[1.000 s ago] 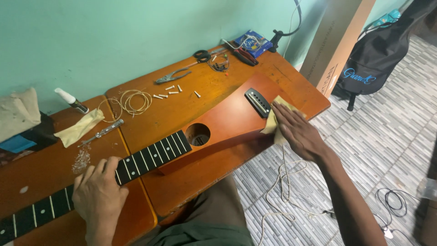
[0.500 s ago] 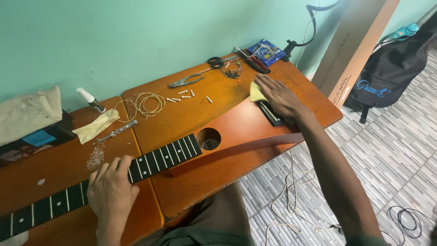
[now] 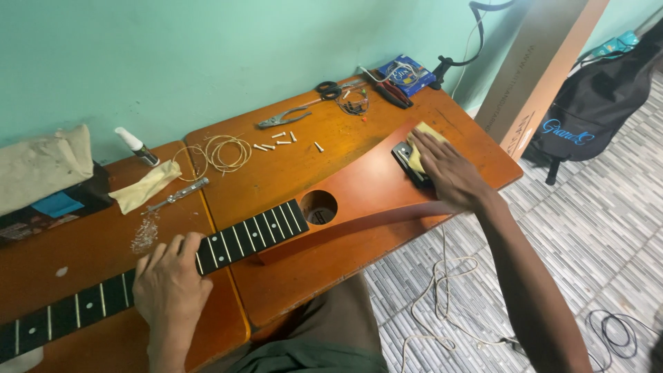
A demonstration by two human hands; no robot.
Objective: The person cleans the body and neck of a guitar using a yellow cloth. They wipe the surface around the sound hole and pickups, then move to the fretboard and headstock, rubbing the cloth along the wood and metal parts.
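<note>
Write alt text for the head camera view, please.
A stringless guitar lies flat on wooden tables; the right hand presses a yellow cloth on its bridge while the left hand holds the neck.

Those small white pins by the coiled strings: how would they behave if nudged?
The white pins look small and slim, so probably very light and easily scattered. They seem round-bodied and lie loose on the smooth wooden table, so they would likely roll. Being so thin, they may be fiddly to pinch; the coiled strings beside them could snag.
</note>
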